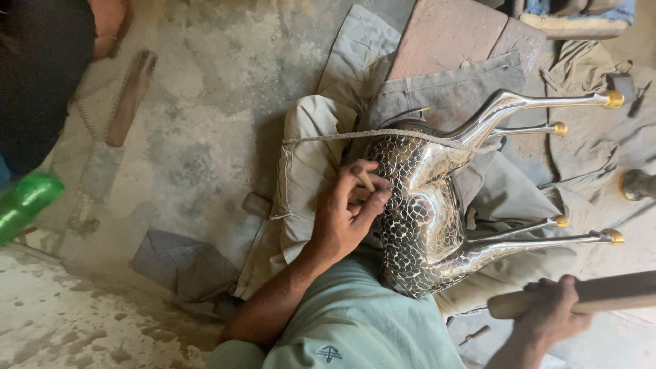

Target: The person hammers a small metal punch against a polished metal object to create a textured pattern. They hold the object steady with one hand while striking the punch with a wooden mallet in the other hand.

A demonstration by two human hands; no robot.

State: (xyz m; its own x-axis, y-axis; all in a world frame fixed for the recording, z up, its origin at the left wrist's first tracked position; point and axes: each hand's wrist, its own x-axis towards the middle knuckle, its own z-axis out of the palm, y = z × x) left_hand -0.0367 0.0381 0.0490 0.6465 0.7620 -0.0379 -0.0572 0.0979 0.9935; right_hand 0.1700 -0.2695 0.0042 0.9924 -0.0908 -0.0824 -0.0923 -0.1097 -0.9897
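Centrally, a shiny metal animal figure (427,205) is lying on its side over folded khaki cloth (307,157), its four slim legs pointing away to one side, each ending in a gold tip (613,100). A cord (355,134) is crossing its scaled body. The left hand (348,208) is resting against the figure's scaled flank, forearm angled up from the lap, fingers curled tight, pinching a small punch (364,179) to the metal. The right hand (555,304) is hovering below the figure's lower legs, wrist cocked, fist wrapped around a wooden handle (601,292). Far beyond the cloth from the figure, a hammer (113,137) and a green bottle (26,203) are lying on the concrete floor (205,102).
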